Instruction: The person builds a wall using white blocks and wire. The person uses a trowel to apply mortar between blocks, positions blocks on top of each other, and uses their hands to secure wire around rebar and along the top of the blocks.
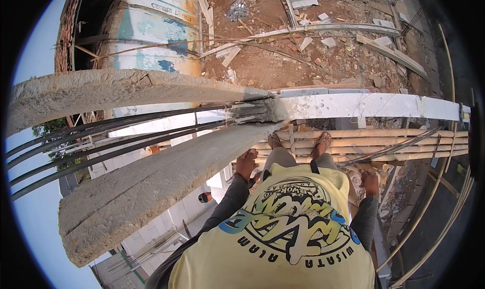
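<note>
My left hand [246, 164], loosely closed, hangs beside the edge of a cement-crusted plank [161, 180]; contact cannot be made out. Its curled fingers show nothing held. On the right, my right hand [370, 182] is closed too, low beside my leg near the bamboo poles, with nothing visible in it. Several dark steel bars [113, 122] run leftward between that plank and a second cement-crusted plank [126, 91]. They enter a rough grey joint at the end of a narrow white wall top [348, 106], just ahead of my feet.
My sandalled feet [322, 143] stand on a bamboo platform [389, 141]. Thin rods [404, 150] lie across its right side. Tall bamboo poles [419, 223] rise at the right. Far below lies earth ground [283, 51] with rubble, timber and white blocks. A paint-worn curved roof [156, 31] is at the far left.
</note>
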Demonstrator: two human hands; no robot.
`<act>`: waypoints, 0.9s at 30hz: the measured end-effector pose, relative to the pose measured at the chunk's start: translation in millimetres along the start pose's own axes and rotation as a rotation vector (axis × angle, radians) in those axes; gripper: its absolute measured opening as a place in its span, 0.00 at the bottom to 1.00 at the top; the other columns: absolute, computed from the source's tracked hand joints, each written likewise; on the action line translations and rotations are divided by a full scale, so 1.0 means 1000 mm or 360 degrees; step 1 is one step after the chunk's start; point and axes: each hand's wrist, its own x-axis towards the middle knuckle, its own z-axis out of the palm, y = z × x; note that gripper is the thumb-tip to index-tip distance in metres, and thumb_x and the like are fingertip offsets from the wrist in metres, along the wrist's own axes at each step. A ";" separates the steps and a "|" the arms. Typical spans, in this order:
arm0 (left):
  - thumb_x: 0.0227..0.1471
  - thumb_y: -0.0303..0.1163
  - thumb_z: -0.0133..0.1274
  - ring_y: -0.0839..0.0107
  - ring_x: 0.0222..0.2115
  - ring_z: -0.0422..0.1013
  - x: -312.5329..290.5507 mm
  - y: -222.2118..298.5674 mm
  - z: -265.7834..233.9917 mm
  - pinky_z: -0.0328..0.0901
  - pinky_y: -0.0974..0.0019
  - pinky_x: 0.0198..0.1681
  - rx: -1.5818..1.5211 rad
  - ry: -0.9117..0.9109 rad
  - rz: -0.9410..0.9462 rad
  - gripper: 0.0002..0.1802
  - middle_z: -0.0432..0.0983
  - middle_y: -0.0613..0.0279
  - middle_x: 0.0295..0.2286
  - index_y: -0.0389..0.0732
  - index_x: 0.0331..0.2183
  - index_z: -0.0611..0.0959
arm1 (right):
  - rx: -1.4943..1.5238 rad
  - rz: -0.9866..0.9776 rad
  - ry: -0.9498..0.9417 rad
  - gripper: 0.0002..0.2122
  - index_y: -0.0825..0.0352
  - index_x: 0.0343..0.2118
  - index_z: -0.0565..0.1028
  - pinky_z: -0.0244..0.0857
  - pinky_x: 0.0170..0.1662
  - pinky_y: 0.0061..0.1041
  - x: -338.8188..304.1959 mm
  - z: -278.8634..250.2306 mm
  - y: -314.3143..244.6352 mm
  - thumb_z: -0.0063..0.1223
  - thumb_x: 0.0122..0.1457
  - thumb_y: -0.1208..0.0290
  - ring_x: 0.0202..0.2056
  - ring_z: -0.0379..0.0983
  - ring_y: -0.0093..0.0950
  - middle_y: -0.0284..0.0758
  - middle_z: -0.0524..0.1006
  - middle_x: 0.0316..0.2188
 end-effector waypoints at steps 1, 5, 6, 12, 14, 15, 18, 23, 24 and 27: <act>0.56 0.38 0.47 0.69 0.40 0.72 -0.002 0.027 0.000 0.65 0.69 0.44 -0.0093 0.0169 0.0146 0.20 0.73 0.55 0.42 0.36 0.47 0.73 | -0.0012 -0.0026 -0.0049 0.07 0.65 0.29 0.76 0.59 0.16 0.18 0.005 0.003 0.002 0.50 0.56 0.67 0.13 0.60 0.16 0.25 0.65 0.14; 0.55 0.37 0.49 0.68 0.40 0.72 -0.013 0.101 -0.059 0.65 0.68 0.44 -0.0411 0.0642 0.0700 0.19 0.74 0.55 0.41 0.36 0.46 0.74 | -0.0165 -0.0087 -0.0243 0.08 0.66 0.25 0.75 0.56 0.14 0.18 0.011 0.012 -0.013 0.53 0.54 0.67 0.12 0.58 0.16 0.25 0.64 0.13; 0.55 0.36 0.49 0.68 0.40 0.72 -0.015 0.109 -0.077 0.65 0.68 0.44 -0.0452 0.0695 0.0794 0.19 0.74 0.55 0.41 0.36 0.45 0.74 | -0.0282 -0.0112 -0.0320 0.08 0.66 0.24 0.75 0.55 0.14 0.18 0.010 0.014 -0.027 0.53 0.54 0.67 0.13 0.58 0.15 0.24 0.64 0.13; 0.53 0.34 0.51 0.68 0.41 0.72 -0.022 0.142 -0.138 0.65 0.67 0.45 -0.0516 0.0531 0.1036 0.18 0.75 0.54 0.40 0.35 0.44 0.76 | -0.0430 -0.0344 -0.0481 0.08 0.66 0.24 0.77 0.50 0.17 0.17 -0.008 0.037 -0.096 0.53 0.54 0.68 0.14 0.56 0.14 0.22 0.65 0.13; 0.52 0.34 0.52 0.67 0.41 0.72 -0.016 0.141 -0.143 0.65 0.67 0.46 -0.0495 0.0398 0.1028 0.18 0.75 0.54 0.40 0.35 0.43 0.76 | -0.0386 -0.0384 -0.0541 0.06 0.68 0.28 0.77 0.57 0.28 0.21 -0.001 0.042 -0.090 0.53 0.53 0.71 0.23 0.62 0.15 0.26 0.72 0.20; 0.52 0.33 0.52 0.67 0.41 0.72 -0.012 0.141 -0.145 0.65 0.67 0.46 -0.0487 0.0331 0.1031 0.17 0.75 0.54 0.40 0.35 0.43 0.76 | -0.0349 -0.0320 -0.0519 0.06 0.68 0.28 0.77 0.56 0.27 0.21 -0.005 0.045 -0.092 0.53 0.53 0.71 0.23 0.62 0.15 0.25 0.71 0.19; 0.51 0.32 0.53 0.67 0.41 0.72 0.001 0.139 -0.147 0.65 0.66 0.46 -0.0447 0.0079 0.0972 0.17 0.75 0.53 0.40 0.35 0.42 0.77 | -0.0274 -0.0171 -0.0449 0.06 0.66 0.26 0.77 0.53 0.25 0.22 -0.019 0.048 -0.096 0.53 0.53 0.70 0.21 0.59 0.15 0.23 0.68 0.17; 0.49 0.31 0.55 0.66 0.41 0.72 0.032 0.148 -0.147 0.65 0.66 0.47 -0.0345 -0.0419 0.0884 0.16 0.76 0.53 0.39 0.35 0.41 0.78 | -0.0384 -0.0241 -0.0273 0.06 0.67 0.26 0.77 0.55 0.27 0.23 -0.035 0.066 -0.077 0.54 0.53 0.70 0.22 0.61 0.16 0.25 0.69 0.17; 0.49 0.30 0.55 0.66 0.41 0.72 0.038 0.152 -0.147 0.65 0.66 0.47 -0.0312 -0.0524 0.0868 0.16 0.76 0.53 0.39 0.35 0.41 0.79 | -0.0398 -0.0279 -0.0251 0.06 0.68 0.26 0.77 0.56 0.28 0.24 -0.039 0.072 -0.077 0.54 0.53 0.70 0.23 0.62 0.17 0.25 0.70 0.18; 0.48 0.29 0.56 0.66 0.42 0.72 0.064 0.162 -0.142 0.65 0.65 0.47 -0.0218 -0.0838 0.0823 0.16 0.77 0.53 0.38 0.35 0.40 0.79 | -0.0269 -0.0339 -0.0283 0.06 0.69 0.27 0.77 0.59 0.30 0.23 -0.048 0.088 -0.078 0.54 0.53 0.71 0.24 0.63 0.17 0.26 0.73 0.20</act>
